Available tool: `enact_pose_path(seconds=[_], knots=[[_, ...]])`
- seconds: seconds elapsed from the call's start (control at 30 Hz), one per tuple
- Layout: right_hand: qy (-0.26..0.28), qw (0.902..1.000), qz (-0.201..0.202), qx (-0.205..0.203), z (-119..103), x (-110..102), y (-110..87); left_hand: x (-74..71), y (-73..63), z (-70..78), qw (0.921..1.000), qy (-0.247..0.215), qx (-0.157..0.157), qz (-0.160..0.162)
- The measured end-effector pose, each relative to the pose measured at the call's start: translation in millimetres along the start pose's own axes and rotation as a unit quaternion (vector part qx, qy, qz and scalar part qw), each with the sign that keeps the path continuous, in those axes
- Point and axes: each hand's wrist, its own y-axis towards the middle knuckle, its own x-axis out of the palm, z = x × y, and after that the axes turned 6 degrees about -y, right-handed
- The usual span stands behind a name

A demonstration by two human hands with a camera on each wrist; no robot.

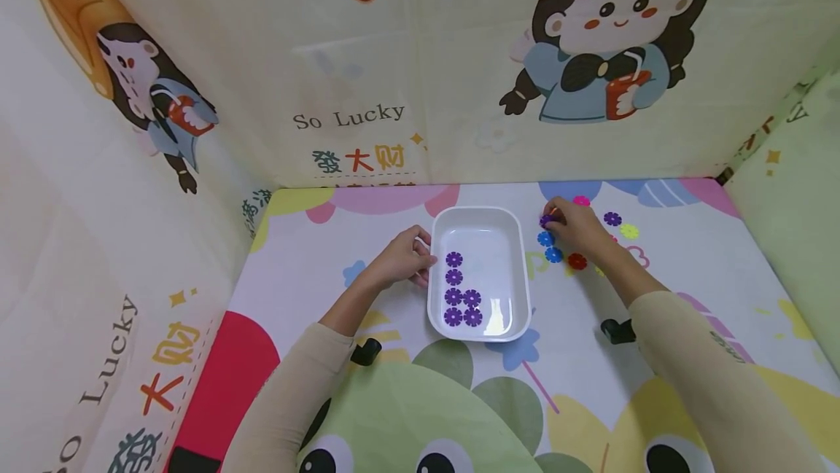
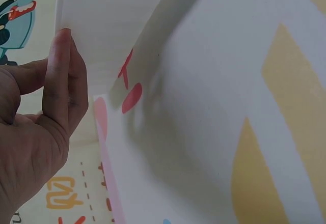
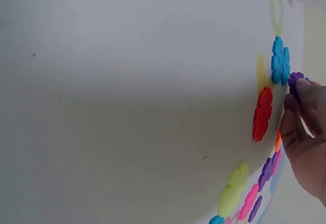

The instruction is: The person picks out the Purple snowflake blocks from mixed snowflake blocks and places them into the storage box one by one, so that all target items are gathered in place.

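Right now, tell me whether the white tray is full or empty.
Partly filled: six purple flower pieces lie in the white tray, bare bottom showing beside them.

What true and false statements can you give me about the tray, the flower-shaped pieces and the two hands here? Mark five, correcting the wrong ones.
1. Six purple pieces lie in the white tray. True.
2. The right hand holds nothing. False: it pinches a single purple piece.
3. The left hand touches the white tray. True.
4. Two blue pieces lie inside the white tray. False: they lie on the table, outside it.
5. A red piece lies on the table. True.
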Motion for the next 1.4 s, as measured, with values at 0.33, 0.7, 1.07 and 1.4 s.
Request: enact_pose_path(seconds=[0.33, 0.7, 1.07, 1.4], knots=[[0.019, 0.9991, 0.015, -0.034, -10.6, -14.5, -12.9, -0.6, 0.1, 0.0, 1.0000, -0.003, 0.005, -0.003], [0.033, 0.9950, -0.011, -0.094, -31.0, -24.1, -21.2, -1.1, 0.0, 0.6, 0.9999, -0.007, 0.011, -0.010], [0.026, 0.9861, -0.030, -0.161, -66.1, -24.8, -29.0, -1.6, -1.3, 2.1, 0.9999, -0.003, 0.008, -0.007], [0.032, 0.9760, -0.095, -0.194, -92.7, -10.0, -31.6, -1.3, -2.0, 2.9, 0.9999, -0.006, 0.005, -0.009]])
